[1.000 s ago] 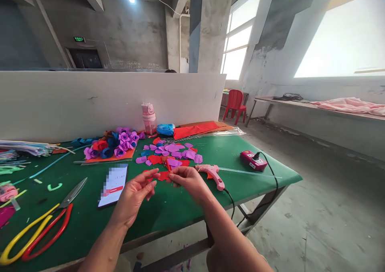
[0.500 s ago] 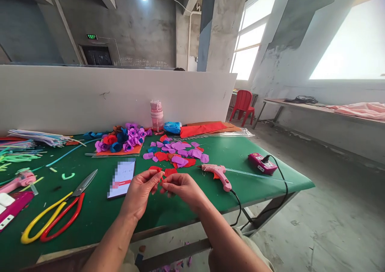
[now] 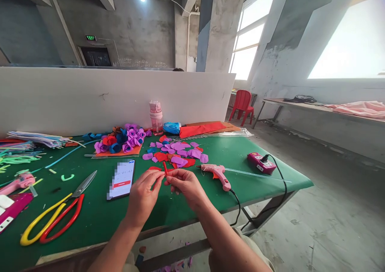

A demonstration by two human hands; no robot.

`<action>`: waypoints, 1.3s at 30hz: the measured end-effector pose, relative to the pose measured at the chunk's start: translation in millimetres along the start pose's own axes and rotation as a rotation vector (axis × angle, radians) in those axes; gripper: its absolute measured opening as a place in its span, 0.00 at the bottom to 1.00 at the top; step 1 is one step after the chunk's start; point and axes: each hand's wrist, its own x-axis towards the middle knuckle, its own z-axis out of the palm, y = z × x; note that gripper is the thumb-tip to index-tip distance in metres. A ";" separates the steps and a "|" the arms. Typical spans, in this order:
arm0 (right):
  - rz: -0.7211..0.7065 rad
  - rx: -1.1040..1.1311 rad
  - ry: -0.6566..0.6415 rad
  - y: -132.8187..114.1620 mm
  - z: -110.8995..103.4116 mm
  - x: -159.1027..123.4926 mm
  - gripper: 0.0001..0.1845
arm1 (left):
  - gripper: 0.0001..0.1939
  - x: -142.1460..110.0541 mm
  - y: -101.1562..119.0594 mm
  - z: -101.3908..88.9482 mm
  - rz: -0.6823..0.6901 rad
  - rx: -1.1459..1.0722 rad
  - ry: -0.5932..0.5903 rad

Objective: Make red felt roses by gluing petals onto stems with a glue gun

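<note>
Between the fingertips of both hands, a small, narrow roll of red crepe paper [image 3: 165, 167] stands up. My left hand [image 3: 144, 191] pinches it from the left, thumb against the fingers. From the other side my right hand [image 3: 184, 185] grips its lower end between thumb and forefinger. Just beyond the hands lie loose purple and red paper petals [image 3: 179, 145], spread over the green table [image 3: 234, 145]. A pink hot glue gun [image 3: 217, 171] rests to the right of my right hand. The phone [image 3: 122, 179], showing a running timer, lies left of my left hand.
Scissors [image 3: 76, 199] with yellow and red handles lie at the left. Finished paper flowers [image 3: 123, 139] are heaped behind the phone, near a pink bottle [image 3: 156, 116]. A magenta power strip [image 3: 261, 163] sits at the right, its cable hanging over the edge. A white panel [image 3: 120, 97] borders the back.
The red paper now shows as an upright roll above the fingertips, where before it was mostly hidden between them. My left fingers have straightened and turned over it. The phone's timer has advanced.
</note>
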 end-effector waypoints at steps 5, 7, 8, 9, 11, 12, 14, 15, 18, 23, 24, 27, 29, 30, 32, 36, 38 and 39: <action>-0.021 0.006 0.014 -2.2 2.4 -1.8 0.14 | 0.07 -2.8 -2.1 5.0 0.088 0.083 0.007; -0.025 0.003 0.019 -2.3 2.4 -2.1 0.14 | 0.07 -3.2 -2.3 5.7 0.099 0.094 0.003; -0.026 0.000 0.023 -2.2 2.3 -2.1 0.13 | 0.07 -3.3 -2.1 5.9 0.102 0.099 0.002; -0.028 -0.003 0.026 -2.0 2.1 -2.1 0.13 | 0.07 -3.4 -1.9 6.1 0.104 0.107 0.005; -0.034 -0.011 0.029 -1.1 1.9 -2.0 0.13 | 0.08 -3.7 -1.4 6.7 0.115 0.130 0.013; -0.039 -0.018 0.030 -0.6 2.0 -1.8 0.12 | 0.08 -3.8 -1.3 7.1 0.123 0.139 0.016; -0.046 -0.036 0.040 1.0 2.3 -1.2 0.11 | 0.08 -4.0 -1.5 7.9 0.135 0.147 0.016; -0.050 -0.047 0.048 1.9 2.5 -0.8 0.11 | 0.08 -4.1 -1.8 8.3 0.137 0.148 0.017; -0.072 -0.074 0.068 5.3 2.9 0.8 0.10 | 0.08 -4.6 -2.6 8.8 0.143 0.165 0.021; -0.102 -0.134 0.081 9.5 2.7 2.8 0.08 | 0.08 -5.3 -2.1 7.9 0.190 0.224 -0.002; -0.104 -0.143 0.083 9.8 2.8 2.9 0.08 | 0.08 -5.3 -1.8 7.6 0.195 0.229 -0.010; -0.110 -0.157 0.093 10.2 3.9 2.5 0.07 | 0.08 -5.0 -1.1 6.7 0.208 0.250 -0.026; -0.124 -0.164 0.105 10.2 5.1 2.1 0.06 | 0.09 -4.4 -0.6 6.2 0.217 0.289 -0.043; -0.132 -0.166 0.109 10.1 5.7 1.9 0.05 | 0.09 -4.1 -0.4 6.1 0.220 0.311 -0.056; -0.138 -0.162 0.113 9.8 6.6 1.7 0.05 | 0.10 -3.7 0.0 6.3 0.225 0.353 -0.080; -0.119 -0.149 0.109 9.5 6.7 1.7 0.07 | 0.10 -3.6 0.7 8.4 0.227 0.367 -0.078; -0.114 -0.149 0.108 9.2 6.2 1.6 0.08 | 0.09 -3.4 2.1 9.5 0.238 0.340 -0.045; -0.114 -0.146 0.109 8.8 5.9 1.4 0.08 | 0.09 -3.1 3.2 9.7 0.244 0.319 -0.022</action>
